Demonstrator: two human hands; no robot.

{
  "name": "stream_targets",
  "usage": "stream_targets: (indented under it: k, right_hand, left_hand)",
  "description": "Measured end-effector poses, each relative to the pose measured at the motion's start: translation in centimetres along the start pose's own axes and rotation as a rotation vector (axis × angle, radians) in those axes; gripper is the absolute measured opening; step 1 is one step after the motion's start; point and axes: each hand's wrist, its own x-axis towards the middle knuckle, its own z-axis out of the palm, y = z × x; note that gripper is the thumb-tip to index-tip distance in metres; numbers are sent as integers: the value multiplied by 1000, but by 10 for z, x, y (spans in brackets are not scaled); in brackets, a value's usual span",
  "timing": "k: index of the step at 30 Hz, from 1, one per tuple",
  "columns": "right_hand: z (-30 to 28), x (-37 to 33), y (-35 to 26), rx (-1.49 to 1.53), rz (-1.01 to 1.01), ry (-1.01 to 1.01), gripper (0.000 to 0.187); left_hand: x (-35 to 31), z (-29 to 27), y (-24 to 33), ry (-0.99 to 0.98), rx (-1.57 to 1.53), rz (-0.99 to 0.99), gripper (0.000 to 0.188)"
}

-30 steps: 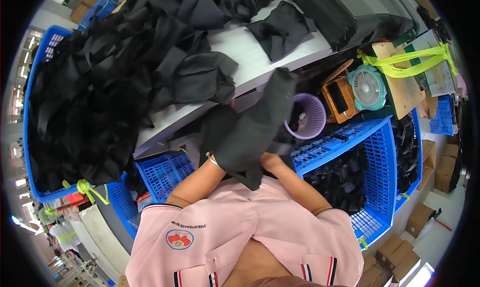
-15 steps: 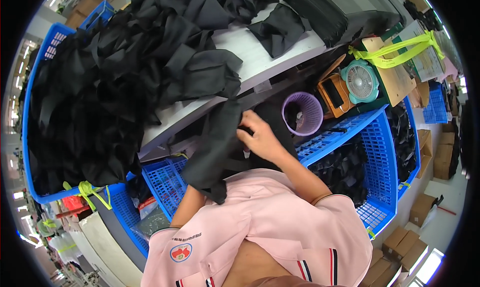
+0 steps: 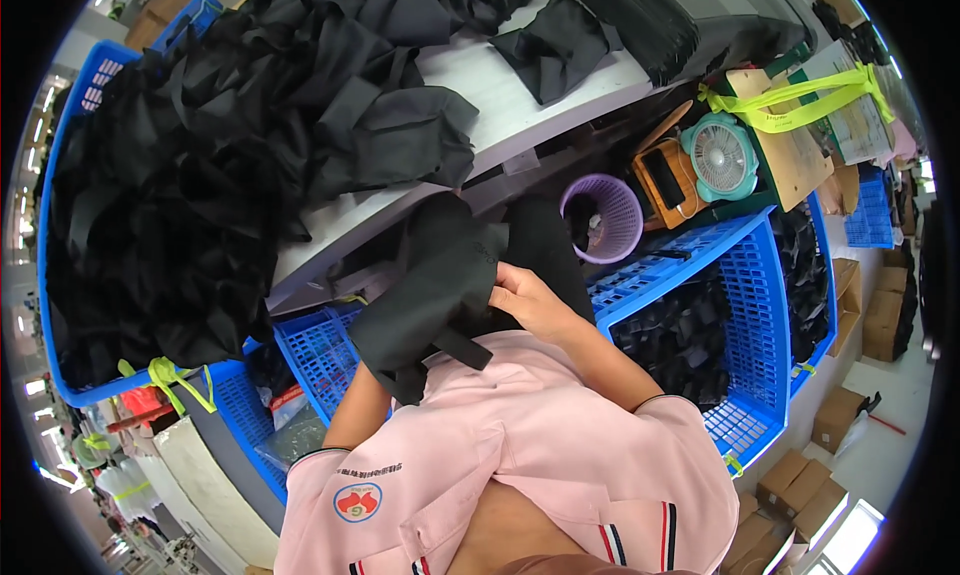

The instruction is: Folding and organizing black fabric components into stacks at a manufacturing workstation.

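A piece of black fabric [image 3: 425, 293] hangs over my lap, with a narrow strip sticking out at its lower right. My right hand [image 3: 532, 301] pinches the right edge of this piece between thumb and fingers. On the other side, my left forearm [image 3: 357, 407] runs up under the fabric, which hides the hand and its fingers. Just beyond, a large heap of black fabric pieces [image 3: 180, 195] spreads over the table and a big blue basket at the left. One separate black piece [image 3: 556, 50] lies on the pale tabletop [image 3: 480, 97].
To my right stand a blue crate [image 3: 752, 325] of black pieces and a purple wastebasket [image 3: 622, 220]. A turquoise fan [image 3: 720, 158] and a phone [image 3: 662, 178] on a wooden box are behind them. Another blue crate [image 3: 318, 357] is at my left.
My right hand has moved slightly down and right along the fabric. The piece has turned and spread wider, and its narrow strip now shows. The view has shifted slightly.
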Motion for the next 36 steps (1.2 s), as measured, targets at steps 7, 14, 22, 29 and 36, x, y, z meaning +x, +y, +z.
stream_targets:
  k: [7, 14, 22, 29, 36]
  right_hand:
    - [-26, -6, 6, 178, 303, -338, 19]
    - [2, 11, 1, 79, -136, 137, 17]
    - [-4, 18, -5, -568, -424, 89, 22]
    - [-16, 7, -60, -180, -351, 258, 22]
    - [-32, 17, -69, -323, -596, 199, 50]
  left_hand:
    - [6, -20, 25, 10, -49, 19, 43]
    - [-8, -31, 41, -21, -60, -22, 46]
    - [-6, -11, 19, -10, -84, -22, 48]
    - [44, 11, 2, 66, -136, 81, 50]
    - [58, 15, 3, 138, -197, 260, 53]
